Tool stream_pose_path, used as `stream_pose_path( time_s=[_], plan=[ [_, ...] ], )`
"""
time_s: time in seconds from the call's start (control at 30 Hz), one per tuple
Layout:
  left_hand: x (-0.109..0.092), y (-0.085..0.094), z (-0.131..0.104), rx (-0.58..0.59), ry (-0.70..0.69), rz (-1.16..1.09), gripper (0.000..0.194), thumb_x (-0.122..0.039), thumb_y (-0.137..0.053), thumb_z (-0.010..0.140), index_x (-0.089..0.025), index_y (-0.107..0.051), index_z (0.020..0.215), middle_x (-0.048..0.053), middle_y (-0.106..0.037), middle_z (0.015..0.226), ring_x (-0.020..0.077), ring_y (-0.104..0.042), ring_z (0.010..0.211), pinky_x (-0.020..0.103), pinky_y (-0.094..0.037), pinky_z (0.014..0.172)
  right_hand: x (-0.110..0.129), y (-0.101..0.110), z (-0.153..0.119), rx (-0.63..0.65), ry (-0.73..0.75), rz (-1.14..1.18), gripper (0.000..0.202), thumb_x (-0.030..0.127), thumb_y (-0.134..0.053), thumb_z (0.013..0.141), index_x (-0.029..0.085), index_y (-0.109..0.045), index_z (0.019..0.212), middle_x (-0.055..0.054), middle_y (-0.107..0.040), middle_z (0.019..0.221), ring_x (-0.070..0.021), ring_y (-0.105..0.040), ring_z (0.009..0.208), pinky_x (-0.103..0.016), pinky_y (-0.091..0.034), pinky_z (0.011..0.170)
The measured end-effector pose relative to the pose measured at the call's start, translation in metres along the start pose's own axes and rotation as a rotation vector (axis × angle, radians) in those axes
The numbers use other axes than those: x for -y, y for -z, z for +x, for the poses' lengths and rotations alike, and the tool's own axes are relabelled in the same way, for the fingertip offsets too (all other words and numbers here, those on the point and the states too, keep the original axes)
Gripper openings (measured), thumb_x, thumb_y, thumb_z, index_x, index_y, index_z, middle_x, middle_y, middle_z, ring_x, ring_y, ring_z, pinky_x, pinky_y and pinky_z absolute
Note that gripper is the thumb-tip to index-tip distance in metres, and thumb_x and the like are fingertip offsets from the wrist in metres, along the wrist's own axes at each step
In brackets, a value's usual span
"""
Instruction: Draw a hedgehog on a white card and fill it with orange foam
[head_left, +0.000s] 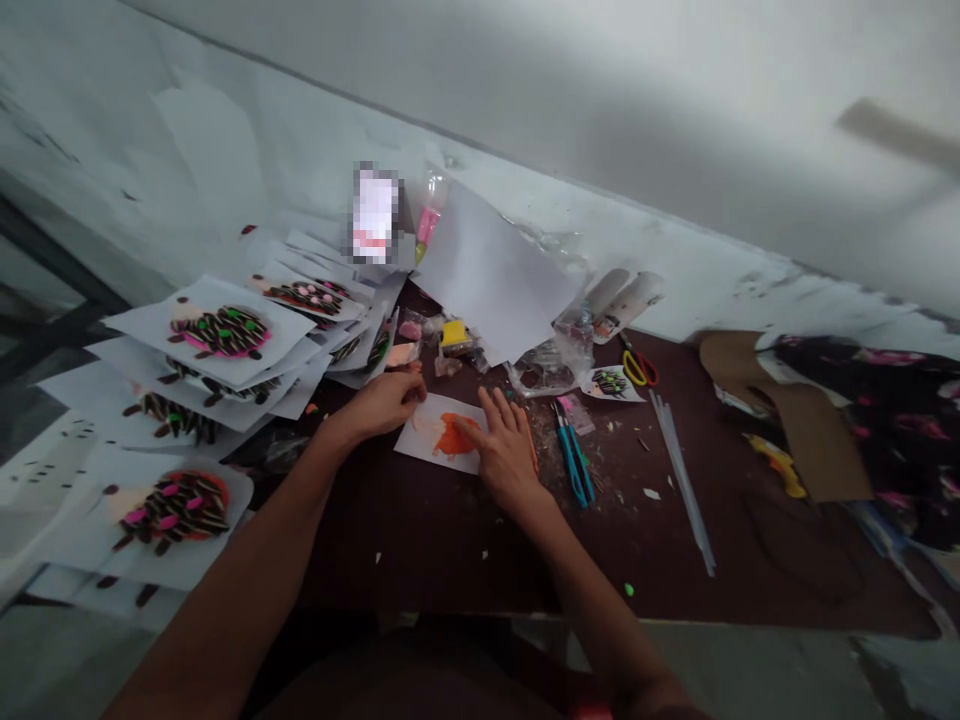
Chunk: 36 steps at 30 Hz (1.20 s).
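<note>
A white card (420, 440) lies flat on the dark table before me. A patch of orange modelling clay (448, 436) is spread over its middle, with a paler peach area to its left. My right hand (510, 450) rests over the card's right side, fingers stretched out and one fingertip on the orange clay. At the card's upper left corner is my left hand (384, 405), its fingers curled together; whatever they pinch, if anything, is hidden. Just beyond that hand sits a peach lump of clay (403, 354). An orange strip (531, 440) shows partly behind my right hand.
Blue-handled scissors (574, 460) lie right of my hand, with yellow-and-red scissors (639, 368) farther back. Clear glue sticks (684, 485) and a yellow glue gun (778, 465) are at right. Stacked hedgehog pictures (210, 325) fill the left. A yellow tub (454, 335) stands behind the card.
</note>
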<state>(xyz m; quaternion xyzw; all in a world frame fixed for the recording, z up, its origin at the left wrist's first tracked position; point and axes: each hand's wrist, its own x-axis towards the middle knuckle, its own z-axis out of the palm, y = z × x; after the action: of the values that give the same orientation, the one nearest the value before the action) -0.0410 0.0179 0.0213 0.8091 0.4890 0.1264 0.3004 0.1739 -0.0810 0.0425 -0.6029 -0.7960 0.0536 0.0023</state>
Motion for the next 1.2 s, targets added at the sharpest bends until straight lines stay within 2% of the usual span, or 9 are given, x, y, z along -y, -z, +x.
stream_pose_path(
  time_s=[0.17,0.37,0.53,0.83,1.0,1.2],
  plan=[
    [-0.002,0.002,0.000,0.022,0.001,0.001,0.024,-0.009,-0.052,0.079,-0.016,-0.069,0.095,0.005,-0.070,0.091,0.0189,-0.063,0.081,0.027,-0.046,0.075,0.011,-0.006,-0.003,0.016,0.006,0.034,0.052,0.013,-0.051,0.096,0.033,-0.055,0.144,-0.010,-0.028,0.165,-0.0339,-0.021,0.153,-0.055,-0.020,0.120],
    [0.000,0.000,0.001,-0.006,-0.011,0.025,0.023,-0.009,-0.053,0.081,-0.015,-0.070,0.095,0.007,-0.072,0.093,0.0204,-0.064,0.086,0.029,-0.047,0.079,0.022,-0.008,-0.002,0.032,-0.026,0.071,0.049,0.013,-0.050,0.096,0.025,-0.057,0.143,-0.014,-0.029,0.164,-0.0352,-0.020,0.153,-0.054,-0.021,0.119],
    [-0.001,0.000,0.001,-0.008,-0.026,0.030,0.022,-0.009,-0.052,0.082,-0.015,-0.070,0.093,0.007,-0.072,0.091,0.0201,-0.064,0.084,0.029,-0.048,0.078,0.022,-0.008,-0.008,-0.031,-0.043,0.088,0.052,0.009,-0.052,0.092,0.029,-0.059,0.140,-0.010,-0.029,0.165,-0.0334,-0.020,0.153,-0.054,-0.019,0.119],
    [-0.003,0.001,0.000,-0.030,-0.013,0.024,0.022,-0.009,-0.053,0.083,-0.016,-0.072,0.090,0.006,-0.072,0.087,0.0195,-0.065,0.082,0.028,-0.048,0.080,0.029,-0.016,-0.012,-0.037,-0.059,0.099,0.051,0.008,-0.052,0.091,0.025,-0.061,0.138,-0.012,-0.032,0.163,-0.0333,-0.021,0.152,-0.053,-0.020,0.119],
    [-0.006,0.004,-0.001,0.014,-0.016,0.016,0.021,-0.010,-0.053,0.081,-0.015,-0.071,0.090,0.006,-0.072,0.086,0.0188,-0.064,0.079,0.027,-0.047,0.075,0.023,-0.012,-0.010,-0.067,-0.090,0.116,0.056,0.004,-0.051,0.088,0.029,-0.062,0.137,-0.008,-0.033,0.163,-0.0325,-0.021,0.152,-0.052,-0.020,0.119],
    [-0.008,0.003,0.000,0.041,0.007,0.073,0.016,-0.014,-0.054,0.081,-0.017,-0.069,0.079,0.005,-0.071,0.080,0.0184,-0.063,0.075,0.028,-0.045,0.072,0.017,-0.010,-0.003,-0.048,-0.132,0.101,0.059,0.004,-0.049,0.089,0.034,-0.061,0.138,-0.005,-0.033,0.163,-0.0316,-0.021,0.152,-0.053,-0.019,0.120]
  ],
)
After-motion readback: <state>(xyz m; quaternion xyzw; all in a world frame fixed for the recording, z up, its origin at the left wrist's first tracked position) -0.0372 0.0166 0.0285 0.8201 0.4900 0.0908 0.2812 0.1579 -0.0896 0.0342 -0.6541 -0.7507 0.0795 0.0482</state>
